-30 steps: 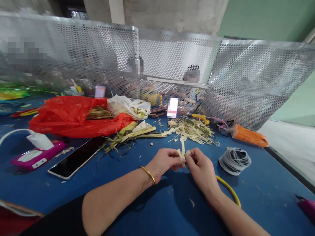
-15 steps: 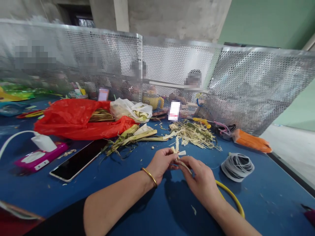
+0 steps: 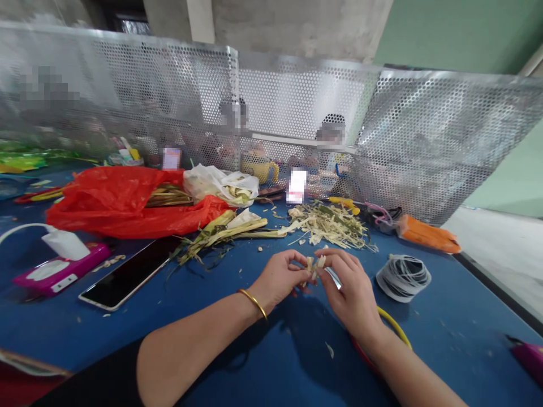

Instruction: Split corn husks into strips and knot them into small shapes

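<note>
My left hand (image 3: 282, 277), a gold bangle on its wrist, pinches a small bundle of pale dried leaf strips (image 3: 313, 267) above the blue table. Thumb and fingers of my right hand (image 3: 348, 288) close on the other side of the same bundle. Its strip ends are short and folded; the fingers hide the rest. Partly covered by my right hand and forearm is what looks like a pair of scissors, with a yellow handle loop (image 3: 397, 328), a red curve and a pale glint showing. Ahead of the hands lies a heap of shredded leaf strips (image 3: 333, 225).
Longer dried stalks (image 3: 220, 234) lie left of the heap, near a red plastic bag (image 3: 106, 203) and a white bag (image 3: 216, 183). A phone (image 3: 131, 274) and purple power strip (image 3: 63, 271) are at left. Right are a spool of clear line (image 3: 403, 278) and an orange packet (image 3: 428, 234). Perforated metal screen (image 3: 297, 96) stands behind.
My right hand has shifted up onto the strip ends, and a long strip that ran under it no longer shows. The upright strip ends now look folded down. The whole view has shifted slightly.
</note>
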`<state>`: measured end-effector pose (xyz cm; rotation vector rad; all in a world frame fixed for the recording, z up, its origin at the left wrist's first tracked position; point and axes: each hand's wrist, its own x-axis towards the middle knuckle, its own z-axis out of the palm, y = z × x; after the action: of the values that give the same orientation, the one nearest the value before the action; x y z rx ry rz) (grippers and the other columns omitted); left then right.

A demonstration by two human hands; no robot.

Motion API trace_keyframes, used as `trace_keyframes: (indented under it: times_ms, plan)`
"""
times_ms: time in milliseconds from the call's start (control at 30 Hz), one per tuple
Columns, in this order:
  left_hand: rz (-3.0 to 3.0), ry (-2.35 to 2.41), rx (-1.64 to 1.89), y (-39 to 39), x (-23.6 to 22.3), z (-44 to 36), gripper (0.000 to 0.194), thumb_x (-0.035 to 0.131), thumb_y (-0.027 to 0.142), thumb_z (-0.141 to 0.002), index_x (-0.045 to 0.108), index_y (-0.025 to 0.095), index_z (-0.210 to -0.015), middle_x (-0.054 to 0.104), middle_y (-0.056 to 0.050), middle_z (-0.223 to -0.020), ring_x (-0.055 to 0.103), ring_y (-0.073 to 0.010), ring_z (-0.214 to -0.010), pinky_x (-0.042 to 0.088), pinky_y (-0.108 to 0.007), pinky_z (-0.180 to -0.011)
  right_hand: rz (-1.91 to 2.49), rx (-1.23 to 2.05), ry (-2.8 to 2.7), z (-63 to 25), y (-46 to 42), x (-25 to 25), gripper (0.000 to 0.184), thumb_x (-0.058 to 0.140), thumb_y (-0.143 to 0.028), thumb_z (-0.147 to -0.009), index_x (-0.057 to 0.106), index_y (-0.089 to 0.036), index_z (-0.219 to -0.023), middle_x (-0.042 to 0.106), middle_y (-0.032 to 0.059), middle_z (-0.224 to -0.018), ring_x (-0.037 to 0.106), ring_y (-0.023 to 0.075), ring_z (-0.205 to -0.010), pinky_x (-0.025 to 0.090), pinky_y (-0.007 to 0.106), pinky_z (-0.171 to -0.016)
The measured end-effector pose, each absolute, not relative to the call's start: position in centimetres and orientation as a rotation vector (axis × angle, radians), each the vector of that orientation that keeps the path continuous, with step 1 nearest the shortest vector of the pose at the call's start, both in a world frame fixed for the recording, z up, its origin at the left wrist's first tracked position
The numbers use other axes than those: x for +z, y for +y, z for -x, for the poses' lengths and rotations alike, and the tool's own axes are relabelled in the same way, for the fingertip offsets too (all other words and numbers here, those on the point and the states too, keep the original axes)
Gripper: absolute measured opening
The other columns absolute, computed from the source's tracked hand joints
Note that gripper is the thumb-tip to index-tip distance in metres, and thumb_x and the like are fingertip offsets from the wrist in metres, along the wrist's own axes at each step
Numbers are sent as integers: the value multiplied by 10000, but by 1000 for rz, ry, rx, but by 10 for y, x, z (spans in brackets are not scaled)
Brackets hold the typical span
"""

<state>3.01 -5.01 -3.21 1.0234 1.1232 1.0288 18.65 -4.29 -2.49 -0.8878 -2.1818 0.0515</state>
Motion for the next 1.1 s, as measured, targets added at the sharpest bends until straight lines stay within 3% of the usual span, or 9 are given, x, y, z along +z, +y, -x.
trace_keyframes:
  times_ms: [67, 200, 267, 367, 667, 833, 933, 1100]
  plan:
    - [-1066, 1091, 978, -51, -33, -29, 209, 697, 231, -670, 538, 167, -789, 687, -35, -682, 602, -110, -510, 354, -167, -413, 925, 72, -2220, -188, -38, -26, 141, 443, -175, -913, 516, -207, -797, 643, 46, -886, 588, 184, -946, 383, 351, -909]
    - [-1070, 1069, 940, -49, -34, -27, 219, 707, 241, -658, 560, 163, -800, 698, -44, -714, 596, -105, -525, 370, -174, -437, 1086, 76, -2266, -189, -34, -30, 186, 410, -206, -911, 433, -221, -727, 531, -39, -611, 518, 144, -611, 392, 358, -863]
    - [-1075, 1065, 939, -48, -35, -26, 208, 699, 241, -666, 581, 155, -814, 699, -49, -726, 593, -103, -532, 374, -179, -447, 1195, 145, -2226, -189, -34, -31, 203, 419, -265, -906, 414, -225, -707, 498, -44, -574, 484, 144, -581, 405, 300, -716]
    - [-1075, 1087, 962, -48, -36, -28, 225, 701, 255, -677, 591, 155, -846, 690, -39, -706, 592, -105, -530, 371, -182, -455, 1330, 394, -2087, -188, -33, -35, 243, 438, -348, -884, 410, -225, -677, 468, -48, -550, 434, 128, -526, 327, 242, -524]
    - [-1126, 1022, 1061, -49, -42, -30, 242, 697, 239, -714, 528, 186, -878, 656, 10, -626, 621, -115, -548, 473, -231, -604, 1285, 1190, -1654, -187, -22, -47, 288, 576, -424, -730, 440, -209, -596, 485, -50, -519, 456, 112, -488, 368, 236, -492]
    - [-1014, 1044, 1003, -51, -35, -32, 243, 725, 255, -707, 570, 157, -866, 690, -34, -693, 652, -127, -579, 487, -237, -629, 1340, 1102, -1669, -186, -24, -48, 278, 562, -425, -730, 454, -204, -601, 462, -59, -502, 389, 96, -476, 292, 219, -463]
    - [-969, 1093, 1017, -53, -35, -34, 331, 800, 268, -628, 589, 152, -855, 680, -23, -655, 649, -131, -561, 489, -231, -599, 1374, 1006, -1696, -185, -24, -53, 273, 544, -416, -748, 454, -204, -602, 425, -69, -489, 347, 91, -469, 250, 213, -446]
    - [-992, 1159, 1091, -52, -39, -35, 284, 806, 212, -610, 627, 133, -815, 670, -20, -619, 624, -125, -526, 506, -241, -564, 1390, 877, -1781, -185, -24, -53, 273, 529, -385, -776, 451, -203, -587, 424, -62, -505, 356, 95, -485, 255, 213, -453]
